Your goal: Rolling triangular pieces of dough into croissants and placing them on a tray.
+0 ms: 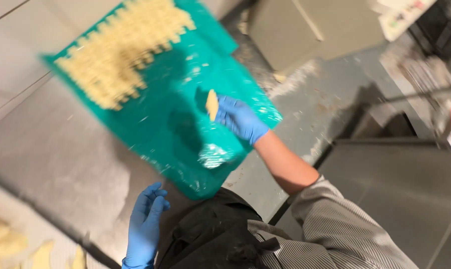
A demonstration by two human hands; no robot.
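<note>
Dough piece sits pinched in the right hand over the green tray, whose far-left part already carries rows of pieces. Near half remains unfilled. Left hand hangs spread, holding nothing, above the counter.

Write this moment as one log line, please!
right hand: holds dough piece | left hand: open, empty | green sheet: rows of dough pieces

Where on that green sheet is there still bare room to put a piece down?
The lower half of the green sheet is bare, between the rows of pale pieces and the right hand, which holds one piece. The upper left is crowded. The steel counter above the left hand is also free, though floury.
</note>
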